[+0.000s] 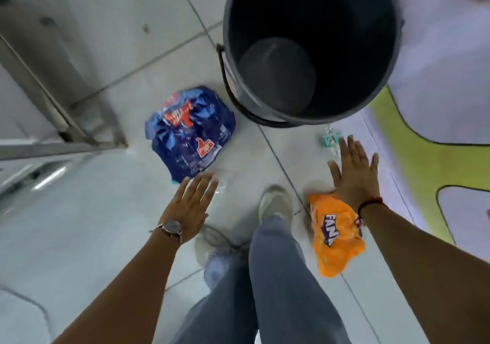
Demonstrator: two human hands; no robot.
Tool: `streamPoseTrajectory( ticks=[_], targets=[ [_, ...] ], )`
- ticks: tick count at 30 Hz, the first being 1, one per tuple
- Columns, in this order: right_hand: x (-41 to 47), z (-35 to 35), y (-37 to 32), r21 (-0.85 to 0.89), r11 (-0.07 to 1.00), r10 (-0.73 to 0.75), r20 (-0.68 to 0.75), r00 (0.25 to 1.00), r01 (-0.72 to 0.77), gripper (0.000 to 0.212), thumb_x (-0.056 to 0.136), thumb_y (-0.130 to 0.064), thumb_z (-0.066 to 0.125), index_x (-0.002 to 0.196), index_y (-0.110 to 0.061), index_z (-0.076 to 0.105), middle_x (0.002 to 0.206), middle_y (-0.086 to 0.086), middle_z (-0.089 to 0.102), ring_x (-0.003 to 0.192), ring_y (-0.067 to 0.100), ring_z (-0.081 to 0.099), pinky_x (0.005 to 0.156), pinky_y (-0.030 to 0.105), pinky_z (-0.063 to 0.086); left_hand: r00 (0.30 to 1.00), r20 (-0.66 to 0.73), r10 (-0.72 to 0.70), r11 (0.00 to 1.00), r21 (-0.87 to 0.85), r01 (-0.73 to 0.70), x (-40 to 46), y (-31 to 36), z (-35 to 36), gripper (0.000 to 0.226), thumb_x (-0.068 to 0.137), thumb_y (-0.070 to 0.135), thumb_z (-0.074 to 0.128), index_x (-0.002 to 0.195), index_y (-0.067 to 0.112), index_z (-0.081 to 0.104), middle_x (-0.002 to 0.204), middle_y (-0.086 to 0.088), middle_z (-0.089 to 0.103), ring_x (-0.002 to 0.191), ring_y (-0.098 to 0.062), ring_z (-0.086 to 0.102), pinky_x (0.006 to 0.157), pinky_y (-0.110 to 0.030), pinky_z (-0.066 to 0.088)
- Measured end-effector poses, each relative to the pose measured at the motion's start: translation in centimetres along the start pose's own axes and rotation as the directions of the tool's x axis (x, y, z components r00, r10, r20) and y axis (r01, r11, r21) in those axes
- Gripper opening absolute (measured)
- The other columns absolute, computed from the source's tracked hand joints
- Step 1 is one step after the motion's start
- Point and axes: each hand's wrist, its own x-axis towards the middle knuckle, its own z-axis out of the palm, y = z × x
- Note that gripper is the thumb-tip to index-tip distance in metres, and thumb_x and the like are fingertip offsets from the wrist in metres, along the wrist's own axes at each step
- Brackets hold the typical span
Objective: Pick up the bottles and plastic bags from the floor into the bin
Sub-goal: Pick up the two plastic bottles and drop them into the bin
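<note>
A dark grey bin [395, 60] stands on the tiled floor ahead, with nothing visible inside it. A crumpled blue plastic bag [191, 134] lies left of the bin. An orange Fanta bag [334, 235] lies at the right, beside my foot. A clear bottle with a green label [330, 139] lies just below the bin, partly behind my right hand. My left hand [191, 208] hovers flat with fingers apart, just below the blue bag. My right hand [355, 176] is spread open above the orange bag's top edge, its fingertips near the bottle.
My legs in grey trousers and light shoes [274, 205] stand between the two bags. A metal frame [61, 99] rises at the left. A yellow-green and white floor marking [424, 174] runs along the right.
</note>
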Motion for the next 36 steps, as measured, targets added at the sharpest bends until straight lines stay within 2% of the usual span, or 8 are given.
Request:
streamPoseTrajectory(
  ticks=[4,6,8,11,17,24,27,36],
  targets=[
    [2.6,4.2,0.7,-0.010,1.000,0.017,0.019,1.000,-0.017,0.057,0.100,-0.032,0.033,0.149,-0.012,0.013,0.159,0.013,0.015,0.146,0.028,0.014,0.117,0.054,0.004,0.994,-0.089,0.066,0.997,0.043,-0.062,3.4,0.4,4.6,0.047,0.073,0.000,0.047,0.119,0.003,0.059,0.118,-0.018,0.067,0.107,-0.034,0.064,0.085,-0.048,0.053],
    [3.4,5.7,1.6,-0.027,0.999,0.020,0.033,0.999,-0.019,0.058,0.100,-0.033,0.034,0.149,-0.012,0.012,0.158,0.014,0.015,0.146,0.029,0.015,0.117,0.056,0.006,0.997,-0.067,0.048,0.998,0.050,-0.045,4.7,0.7,6.5,0.058,0.074,-0.002,0.026,0.124,0.002,0.054,0.124,-0.020,0.062,0.113,-0.034,0.060,0.092,-0.046,0.050],
    [4.2,6.2,2.1,-0.041,0.999,0.027,0.044,0.999,-0.026,0.059,0.099,-0.033,0.035,0.149,-0.011,0.011,0.158,0.015,0.014,0.146,0.031,0.015,0.116,0.057,0.007,1.000,0.008,0.021,0.995,0.098,-0.022,5.6,0.9,8.2,0.060,0.084,-0.003,0.022,0.143,0.003,0.020,0.149,-0.022,0.032,0.137,-0.035,0.032,0.113,-0.045,0.025],
    [6.7,7.5,2.6,-0.049,0.999,0.021,0.076,0.997,-0.017,0.062,0.098,-0.032,0.039,0.149,-0.010,0.010,0.159,0.015,0.009,0.146,0.032,0.012,0.116,0.057,0.007,0.980,0.199,0.000,0.994,0.111,-0.022,7.4,0.9,11.1,0.060,0.096,0.003,0.024,0.144,0.008,-0.011,0.157,-0.016,0.004,0.144,-0.033,0.003,0.118,-0.044,-0.001],
    [10.6,7.7,2.1,0.066,0.995,0.069,0.078,0.995,-0.074,0.071,0.094,-0.021,0.053,0.149,-0.015,0.007,0.159,0.017,0.001,0.144,0.039,0.016,0.114,0.062,0.019,0.967,0.251,-0.043,0.984,0.180,-0.002,8.3,1.2,12.9,0.064,0.097,0.006,0.032,0.144,0.004,-0.012,0.152,-0.016,0.021,0.142,-0.032,0.015,0.119,-0.044,0.001],
    [12.0,8.3,2.1,0.156,0.974,0.156,0.058,0.986,-0.163,0.073,0.091,-0.008,0.056,0.148,-0.018,0.012,0.152,0.023,0.018,0.119,0.049,0.049,0.096,0.056,0.046,0.956,0.292,-0.013,0.995,0.094,-0.016,9.1,2.2,13.0,0.066,0.094,0.017,0.045,0.144,0.003,0.004,0.145,-0.014,0.031,0.135,-0.029,0.028,0.118,-0.045,-0.001],
    [10.3,7.6,1.5,0.172,0.968,0.176,0.050,0.983,-0.182,0.074,0.090,-0.006,0.057,0.148,-0.019,0.014,0.150,0.023,0.023,0.116,0.048,0.051,0.091,0.054,0.048,0.963,0.268,-0.013,1.000,-0.020,0.019,8.5,2.8,11.6,0.068,0.093,0.027,0.048,0.144,0.003,0.009,0.144,-0.014,0.034,0.133,-0.029,0.033,0.119,-0.044,0.002],
    [1.3,2.0,-1.2,0.227,0.934,0.259,0.102,0.961,-0.276,0.076,0.090,-0.010,0.057,0.149,-0.022,0.011,0.152,0.020,0.020,0.121,0.045,0.047,0.093,0.054,0.047,0.959,0.100,-0.264,0.928,-0.245,0.281,5.5,3.1,0.6,0.075,0.086,0.044,0.054,0.143,0.007,0.020,0.136,-0.017,0.046,0.124,-0.034,0.044,0.114,-0.048,0.018]
  ],
)
